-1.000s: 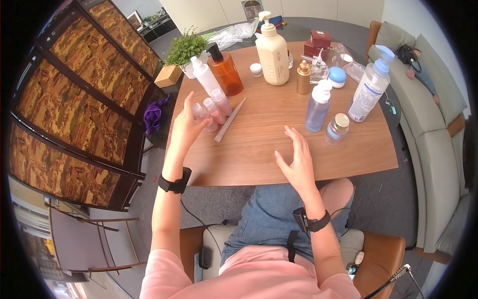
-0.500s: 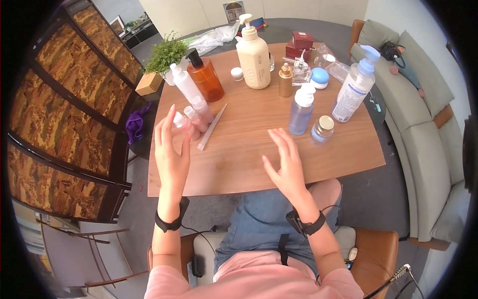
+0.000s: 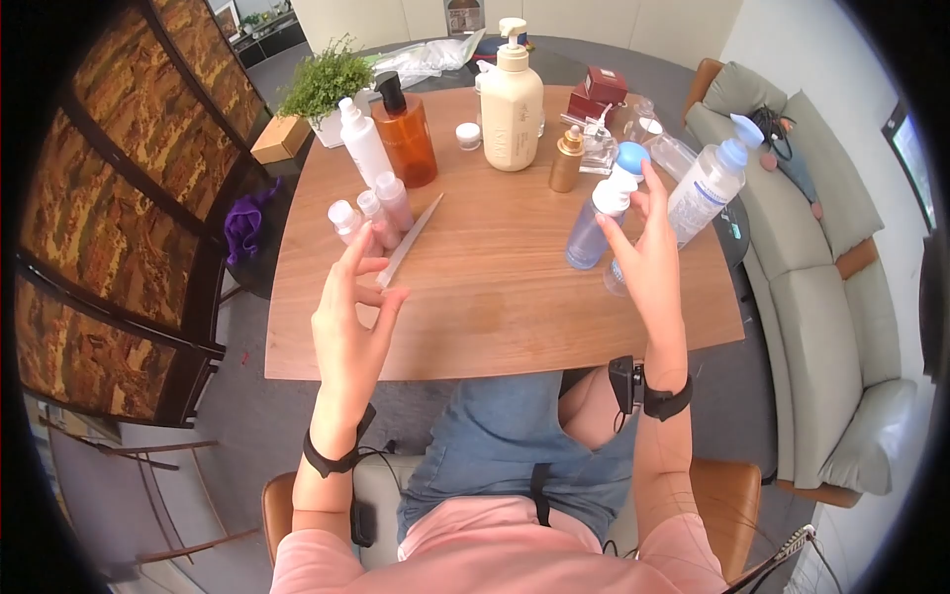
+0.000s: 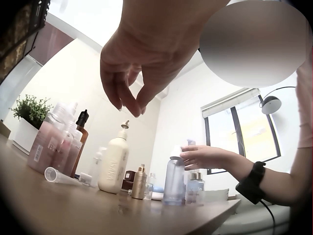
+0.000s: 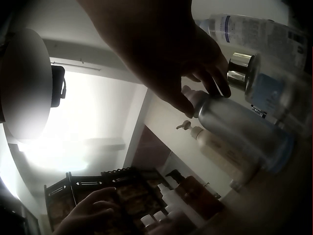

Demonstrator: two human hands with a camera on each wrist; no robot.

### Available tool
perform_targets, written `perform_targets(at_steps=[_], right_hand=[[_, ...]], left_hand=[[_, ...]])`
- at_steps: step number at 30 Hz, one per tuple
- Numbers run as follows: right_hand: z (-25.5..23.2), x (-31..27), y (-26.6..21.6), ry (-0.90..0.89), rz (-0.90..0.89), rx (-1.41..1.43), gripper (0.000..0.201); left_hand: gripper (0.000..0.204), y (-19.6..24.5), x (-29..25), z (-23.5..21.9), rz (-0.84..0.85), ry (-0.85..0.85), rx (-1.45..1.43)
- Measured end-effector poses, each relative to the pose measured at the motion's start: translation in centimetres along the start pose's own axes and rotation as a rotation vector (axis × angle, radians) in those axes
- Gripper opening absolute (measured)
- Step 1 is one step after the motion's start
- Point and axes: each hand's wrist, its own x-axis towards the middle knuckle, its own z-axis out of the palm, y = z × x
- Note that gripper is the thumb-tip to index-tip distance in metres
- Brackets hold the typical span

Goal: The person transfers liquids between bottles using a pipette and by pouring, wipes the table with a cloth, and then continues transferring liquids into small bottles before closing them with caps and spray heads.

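My right hand [image 3: 653,262] is at the top of a translucent blue pump bottle [image 3: 587,238], its thumb and fingers around the white neck and pump [image 3: 612,195]. The bottle stands upright on the table in the left wrist view. Just beside it, a clear jar with a gold cap [image 5: 241,68] is mostly hidden by this hand in the head view. Over the table's near left part hovers my left hand [image 3: 346,332], fingers loosely bent and holding nothing. Small pink bottles [image 3: 373,213] and a pale, tapered tube [image 3: 411,243] lie beyond its fingertips.
Toward the back of the wooden table [image 3: 485,317] are a white bottle [image 3: 361,144], an amber pump bottle [image 3: 408,139], a cream pump bottle [image 3: 512,119] and a gold bottle [image 3: 566,163]. A large clear pump bottle [image 3: 708,188] stands right of my right hand.
My right hand has moved forward and right, from above the bare tabletop to the blue bottle's neck. The left hand's thumb and fingertips have drawn closer together. The head view has shifted.
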Motion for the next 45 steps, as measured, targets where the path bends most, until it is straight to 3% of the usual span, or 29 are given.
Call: perform_targets(at_steps=[1, 11, 14, 18, 23, 27, 29, 33, 36, 45], right_hand=[[0.2, 0.3, 0.4, -0.021, 0.008, 0.012, 0.077], [1.5, 0.4, 0.0, -0.136, 0.035, 0.064, 0.075], [2.7, -0.4, -1.3, -0.169, -0.055, 0.031, 0.076], [4.4, -1.6, -4.5, -0.27, -0.039, 0.085, 0.078], [6.4, -3.0, -6.9, -0.427, -0.033, 0.311, 0.071], [7.0, -2.8, -7.0, -0.378, -0.018, 0.333, 0.06], [6.7, -2.3, -7.0, -0.353, -0.045, 0.188, 0.053], [6.0, -1.5, -6.5, -0.389, -0.096, 0.186, 0.049], [6.1, -1.4, -6.1, -0.402, -0.14, 0.335, 0.049], [4.1, -0.4, -7.3, -0.343, -0.017, 0.655, 0.043]], left_hand=[[0.076, -0.1, -0.2, 0.1, 0.076, 0.015, 0.031], [0.065, 0.1, -0.6, 1.0, 0.1, -0.083, 0.012], [0.063, 0.4, -0.6, 1.7, 0.069, -0.13, -0.03], [0.068, 1.0, -0.4, 3.0, 0.061, -0.245, -0.061], [0.076, 0.9, -0.4, 5.0, 0.073, -0.302, -0.021], [0.053, 1.2, 0.0, 6.0, 0.013, -0.256, -0.011], [0.051, 1.1, 0.2, 6.3, 0.011, -0.253, -0.017], [0.049, 0.7, 0.5, 6.3, 0.036, -0.258, -0.037], [0.049, 0.6, 0.6, 6.2, 0.066, -0.243, -0.078], [0.051, 0.8, 0.8, 5.9, 0.041, -0.289, -0.079]])
